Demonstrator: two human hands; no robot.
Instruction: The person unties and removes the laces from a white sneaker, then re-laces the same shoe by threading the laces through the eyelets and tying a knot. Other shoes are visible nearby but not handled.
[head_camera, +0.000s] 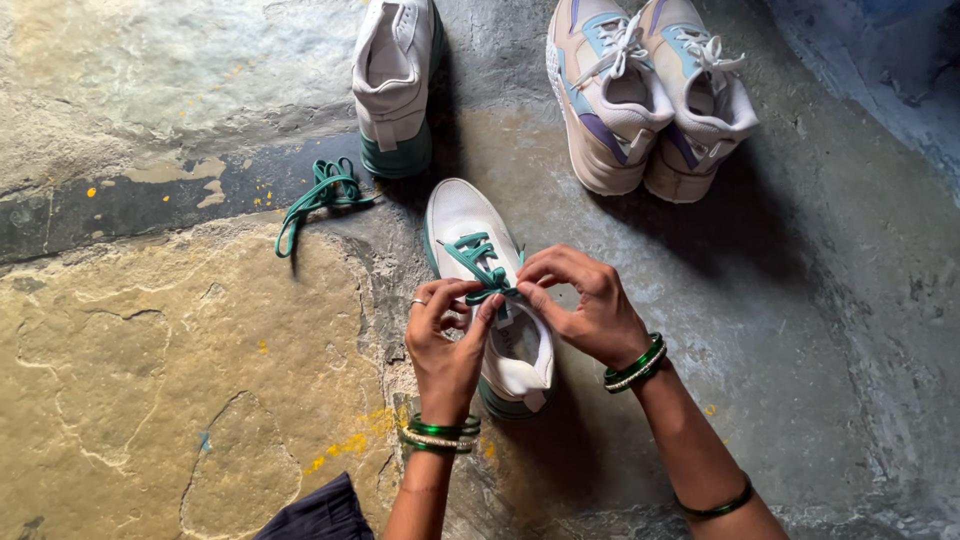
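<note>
A white sneaker (462, 222) with a green sole stands on the stone floor in front of me, toe pointing away. A green lace (478, 258) runs through its lower eyelets. My left hand (445, 335) pinches the lace at the shoe's left side, a ring on one finger and green bangles at the wrist. My right hand (585, 305) grips the lace end at the shoe's tongue from the right. Both hands hover over the shoe's opening and hide its upper eyelets.
The matching white sneaker (393, 80) stands unlaced farther back, with a loose green lace (320, 195) lying on the floor to its left. A pair of beige, blue and purple sneakers (650, 90) sits at the back right. A dark cloth (320, 515) shows at the bottom edge.
</note>
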